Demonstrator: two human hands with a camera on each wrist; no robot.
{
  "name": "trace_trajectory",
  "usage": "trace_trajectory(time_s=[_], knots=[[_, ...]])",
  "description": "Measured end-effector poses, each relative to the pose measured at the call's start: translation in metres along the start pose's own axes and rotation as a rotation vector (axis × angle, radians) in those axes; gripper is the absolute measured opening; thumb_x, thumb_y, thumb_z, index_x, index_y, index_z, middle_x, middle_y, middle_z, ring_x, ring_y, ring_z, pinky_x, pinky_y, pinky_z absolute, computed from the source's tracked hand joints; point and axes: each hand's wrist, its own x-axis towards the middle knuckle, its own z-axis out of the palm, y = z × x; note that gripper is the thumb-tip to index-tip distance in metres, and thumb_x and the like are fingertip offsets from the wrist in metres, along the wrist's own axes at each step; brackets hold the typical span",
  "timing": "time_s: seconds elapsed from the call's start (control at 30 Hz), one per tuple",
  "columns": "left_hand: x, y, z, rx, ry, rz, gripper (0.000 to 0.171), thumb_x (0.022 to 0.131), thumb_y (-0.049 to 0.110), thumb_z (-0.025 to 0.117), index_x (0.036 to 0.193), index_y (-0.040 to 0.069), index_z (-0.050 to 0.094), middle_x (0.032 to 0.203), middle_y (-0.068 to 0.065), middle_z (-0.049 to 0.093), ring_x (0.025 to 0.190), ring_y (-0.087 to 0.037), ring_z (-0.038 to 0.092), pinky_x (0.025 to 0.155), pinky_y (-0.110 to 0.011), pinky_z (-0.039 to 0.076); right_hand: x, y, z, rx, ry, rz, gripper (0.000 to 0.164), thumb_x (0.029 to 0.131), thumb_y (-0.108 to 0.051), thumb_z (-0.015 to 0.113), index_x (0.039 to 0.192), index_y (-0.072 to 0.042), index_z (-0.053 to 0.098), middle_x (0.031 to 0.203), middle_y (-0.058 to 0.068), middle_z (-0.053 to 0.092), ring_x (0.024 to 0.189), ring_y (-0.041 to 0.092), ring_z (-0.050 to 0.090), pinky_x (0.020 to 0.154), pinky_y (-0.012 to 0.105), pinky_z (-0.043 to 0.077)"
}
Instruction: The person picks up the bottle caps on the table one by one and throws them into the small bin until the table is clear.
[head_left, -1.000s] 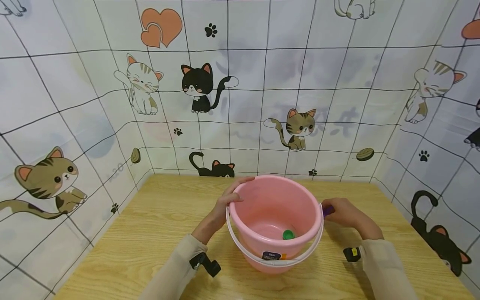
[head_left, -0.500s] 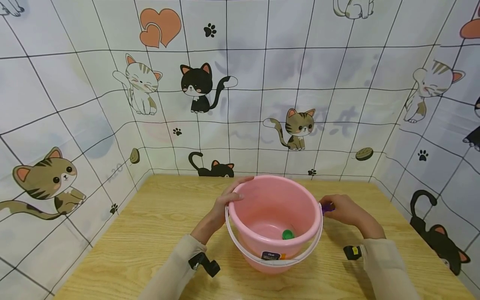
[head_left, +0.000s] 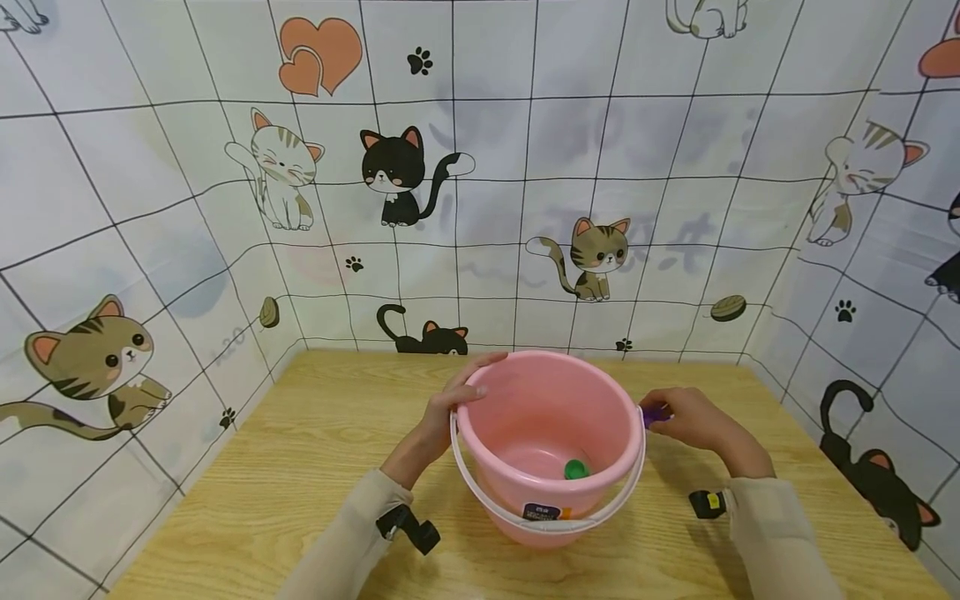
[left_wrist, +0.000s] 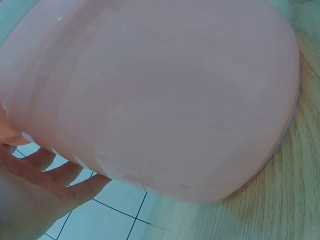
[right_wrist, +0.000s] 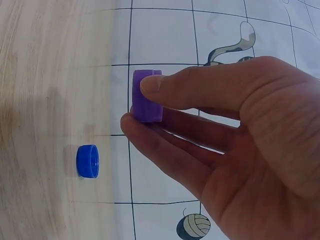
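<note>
A pink bucket [head_left: 551, 408] stands on the table, its white handle [head_left: 558, 526] hanging down at the front. My left hand [head_left: 442, 408] grips the left rim, with the thumb over the edge; in the left wrist view its fingers [left_wrist: 75, 176] lie against the outer wall. A green bottle cap [head_left: 576, 469] lies on the bucket floor. Just right of the bucket, my right hand [head_left: 693, 419] pinches a purple bottle cap [right_wrist: 146, 107] between thumb and fingers. In the right wrist view a blue bottle cap [right_wrist: 87, 161] is on the table; the head view does not show it.
The wood-grain table [head_left: 330, 442] reaches back to a cloth backdrop [head_left: 495, 208] printed with cats and grid lines, which also rises on the left and right. Small black wrist cameras are strapped at the left cuff [head_left: 408, 527] and right cuff [head_left: 707, 503].
My right hand has lifted slightly beside the bucket, with the purple bottle cap still pinched. The left hand, the bucket and the green cap stay where they were.
</note>
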Motion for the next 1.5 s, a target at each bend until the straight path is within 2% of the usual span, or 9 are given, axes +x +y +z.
trace_trajectory(time_s=[0.2,0.47,0.73,0.87,1.13,1.37,1.5], knots=[[0.000,0.000,0.001,-0.022,0.007,0.016,0.069,0.089,0.024,0.047,0.158,0.026,0.039,0.154,-0.017,0.044,0.128,-0.039,0.053,0.097,-0.041,0.056,0.002,-0.002,-0.003,-0.011,0.014,0.003,0.022,0.090,-0.007,0.073,0.111,-0.002,0.074,0.102,0.007,0.076,0.094,0.025,0.072,0.080,0.041,0.061],[0.001,0.000,0.002,-0.006,0.012,0.017,0.069,0.090,0.025,0.049,0.158,0.024,0.039,0.154,-0.016,0.044,0.129,-0.039,0.052,0.097,-0.041,0.055,-0.002,-0.006,-0.007,-0.017,0.008,0.006,0.023,0.090,-0.008,0.075,0.111,0.000,0.073,0.102,0.009,0.076,0.094,0.027,0.072,0.079,0.042,0.061],[0.001,0.000,0.003,0.007,0.021,0.012,0.069,0.090,0.026,0.050,0.158,0.024,0.040,0.154,-0.016,0.043,0.129,-0.039,0.053,0.097,-0.043,0.055,-0.005,-0.020,-0.017,-0.005,0.019,-0.014,0.025,0.091,-0.007,0.072,0.114,0.003,0.072,0.102,0.009,0.076,0.094,0.027,0.073,0.078,0.041,0.062],[0.001,0.000,0.003,0.010,0.029,0.006,0.070,0.089,0.026,0.051,0.158,0.023,0.039,0.153,-0.018,0.044,0.127,-0.038,0.055,0.094,-0.041,0.057,-0.006,-0.026,-0.021,-0.006,0.016,0.006,0.026,0.091,-0.006,0.072,0.116,0.003,0.071,0.104,0.010,0.075,0.096,0.028,0.072,0.078,0.042,0.062],[0.001,-0.001,0.004,-0.011,0.019,0.005,0.070,0.089,0.023,0.050,0.158,0.023,0.039,0.153,-0.019,0.043,0.127,-0.037,0.054,0.096,-0.042,0.056,-0.007,-0.034,-0.024,-0.007,0.020,0.023,0.027,0.092,-0.008,0.071,0.118,0.001,0.071,0.106,0.011,0.075,0.098,0.028,0.072,0.077,0.040,0.062],[0.000,-0.001,0.003,-0.010,0.007,0.009,0.073,0.086,0.021,0.049,0.158,0.022,0.038,0.154,-0.020,0.043,0.126,-0.041,0.054,0.095,-0.045,0.057,-0.009,-0.040,-0.027,-0.020,0.026,0.024,0.028,0.093,-0.008,0.072,0.118,0.002,0.071,0.105,0.010,0.075,0.097,0.027,0.072,0.078,0.041,0.062],[0.001,-0.001,0.004,-0.002,0.014,0.010,0.075,0.083,0.019,0.047,0.158,0.023,0.039,0.153,-0.018,0.044,0.124,-0.038,0.054,0.093,-0.043,0.057,-0.009,-0.044,-0.030,-0.036,0.034,0.023,0.027,0.092,-0.009,0.071,0.117,0.001,0.071,0.105,0.010,0.075,0.098,0.028,0.072,0.080,0.044,0.061]])
